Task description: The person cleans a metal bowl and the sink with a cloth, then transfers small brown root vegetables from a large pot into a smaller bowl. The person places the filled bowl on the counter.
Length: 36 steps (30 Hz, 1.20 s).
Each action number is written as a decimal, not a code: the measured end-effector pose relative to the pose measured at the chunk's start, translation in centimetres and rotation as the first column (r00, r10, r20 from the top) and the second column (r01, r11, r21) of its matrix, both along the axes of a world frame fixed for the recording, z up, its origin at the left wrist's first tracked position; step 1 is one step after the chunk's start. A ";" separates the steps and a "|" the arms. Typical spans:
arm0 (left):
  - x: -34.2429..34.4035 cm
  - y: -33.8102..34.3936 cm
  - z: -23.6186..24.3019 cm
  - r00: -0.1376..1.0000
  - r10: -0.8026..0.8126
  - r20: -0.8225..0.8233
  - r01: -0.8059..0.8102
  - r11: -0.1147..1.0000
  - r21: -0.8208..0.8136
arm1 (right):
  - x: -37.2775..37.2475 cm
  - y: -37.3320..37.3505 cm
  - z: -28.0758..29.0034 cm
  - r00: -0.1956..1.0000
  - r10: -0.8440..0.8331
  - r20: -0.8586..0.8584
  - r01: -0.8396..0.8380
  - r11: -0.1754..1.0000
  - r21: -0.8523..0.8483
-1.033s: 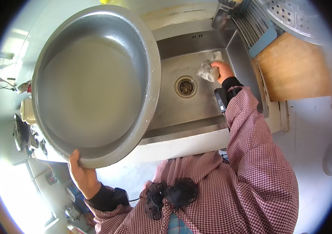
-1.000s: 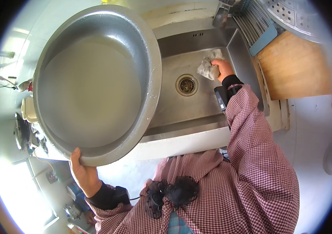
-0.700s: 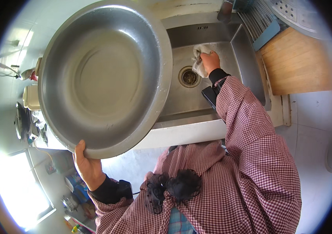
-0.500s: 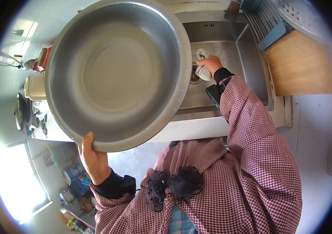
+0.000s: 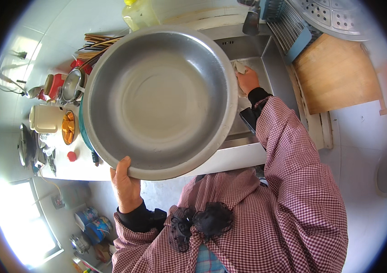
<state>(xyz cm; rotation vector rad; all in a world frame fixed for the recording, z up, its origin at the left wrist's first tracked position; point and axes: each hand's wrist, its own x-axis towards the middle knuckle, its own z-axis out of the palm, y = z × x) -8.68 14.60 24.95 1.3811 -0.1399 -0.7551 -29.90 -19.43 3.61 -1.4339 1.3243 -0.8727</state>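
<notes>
Left hand [image 5: 127, 186] pinches the basin [image 5: 111, 95] by its rim, blocking much of the sink [image 5: 279, 70], chopsticks [image 5: 101, 43] and jug [image 5: 140, 16] behind, while the right hand [image 5: 248, 81] clutches a cloth [image 5: 239, 68]!

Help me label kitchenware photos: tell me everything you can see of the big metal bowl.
The metal bowl is wide, round and grey, with a broad rim carrying small specks or drops, shiny sloping walls, and faint rings on its paler base. No solid items lie inside; whether it is wet is unclear. Its open side faces the camera; it hides part of the counter and sink. The left hand grips its near left rim.
</notes>
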 end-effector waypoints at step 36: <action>-4.5 -10.0 -2.6 0.084 -0.369 0.925 0.196 0.917 0.348 | -10.9 1.2 4.4 0.530 -0.239 0.813 -0.153 0.917 0.369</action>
